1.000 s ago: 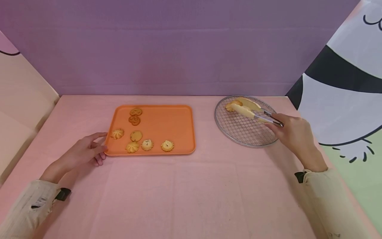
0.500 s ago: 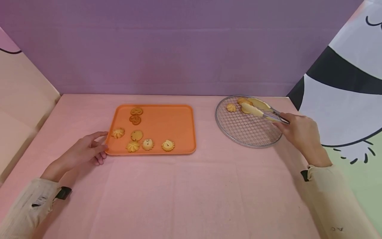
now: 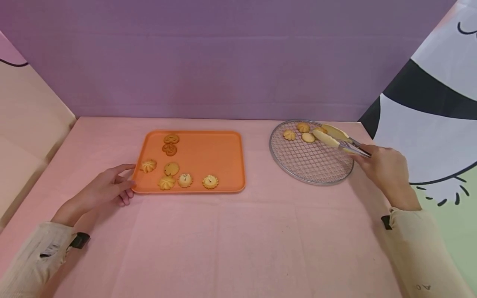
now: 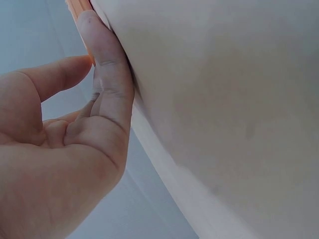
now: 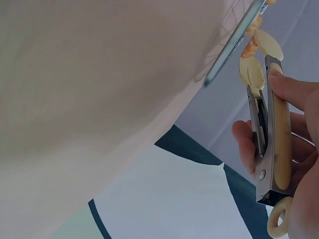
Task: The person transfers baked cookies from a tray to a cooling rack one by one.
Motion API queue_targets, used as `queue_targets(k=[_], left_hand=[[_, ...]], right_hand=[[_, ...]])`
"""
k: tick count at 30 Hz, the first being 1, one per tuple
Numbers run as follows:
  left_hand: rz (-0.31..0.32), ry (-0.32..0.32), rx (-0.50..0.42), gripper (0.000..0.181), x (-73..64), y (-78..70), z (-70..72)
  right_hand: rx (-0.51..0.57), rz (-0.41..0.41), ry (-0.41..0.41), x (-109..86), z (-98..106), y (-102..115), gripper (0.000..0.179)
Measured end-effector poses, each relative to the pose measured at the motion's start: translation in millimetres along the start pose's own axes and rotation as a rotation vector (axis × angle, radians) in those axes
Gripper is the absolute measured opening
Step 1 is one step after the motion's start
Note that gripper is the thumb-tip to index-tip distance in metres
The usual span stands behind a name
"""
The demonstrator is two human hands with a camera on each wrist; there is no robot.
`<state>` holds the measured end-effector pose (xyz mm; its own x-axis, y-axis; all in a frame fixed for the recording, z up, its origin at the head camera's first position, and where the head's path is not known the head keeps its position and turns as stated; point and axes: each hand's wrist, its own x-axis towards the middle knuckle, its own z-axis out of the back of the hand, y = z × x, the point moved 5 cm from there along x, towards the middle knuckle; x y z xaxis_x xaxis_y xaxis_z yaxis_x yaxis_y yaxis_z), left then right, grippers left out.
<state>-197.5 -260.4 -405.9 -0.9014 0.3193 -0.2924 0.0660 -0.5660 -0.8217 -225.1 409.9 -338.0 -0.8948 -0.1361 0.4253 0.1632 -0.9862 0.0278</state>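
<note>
My right hand (image 3: 385,167) holds a pair of food tongs (image 5: 273,134) with pale scalloped tips and metal arms. The tips stand apart on either side of a golden cookie (image 5: 250,47) at the back of a round wire rack (image 3: 311,163). Three more cookies lie beside it there, among them a ridged one (image 3: 289,134) and a smooth round one (image 3: 308,137). At the left, my left hand (image 3: 102,188) touches the left edge of an orange tray (image 3: 208,153) with extended fingers. In the left wrist view, thumb (image 4: 75,69) and finger reach the tray's rim.
Several cookies lie on the tray: two pretzel-shaped ones (image 3: 170,149) at the back, swirled ones (image 3: 166,183) and tart-like ones (image 3: 210,181) nearer the front. Pink cloth (image 3: 238,240) covers the table. A purple wall (image 3: 223,62) rises right behind it.
My right hand has shifted the tongs rightward across the rack, from the left cookie past the middle ones to the rightmost cookie, uncovering the others. The left hand stays at the tray.
</note>
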Motion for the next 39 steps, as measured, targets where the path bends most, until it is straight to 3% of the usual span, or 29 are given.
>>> queue_targets(k=[22, 30, 36, 39], left_hand=[[-0.008, 0.003, -0.014, 0.068, 0.6, 0.2, -0.1], [-0.009, -0.002, -0.019, 0.068, -0.4, -0.1, 1.0], [-0.017, 0.0, -0.025, 0.068, -0.5, -0.1, 0.3], [-0.027, 0.003, -0.024, 0.068, -0.1, -0.4, 0.1]], right_hand=[[0.023, -0.12, 0.13, -9.1, -9, -16, 0.051], [0.048, -0.095, 0.063, -9.7, -1, -14, 0.055], [0.069, -0.028, -0.033, -10.5, 3, -6, 0.058], [0.085, 0.006, -0.072, -10.8, 5, 1, 0.052]])
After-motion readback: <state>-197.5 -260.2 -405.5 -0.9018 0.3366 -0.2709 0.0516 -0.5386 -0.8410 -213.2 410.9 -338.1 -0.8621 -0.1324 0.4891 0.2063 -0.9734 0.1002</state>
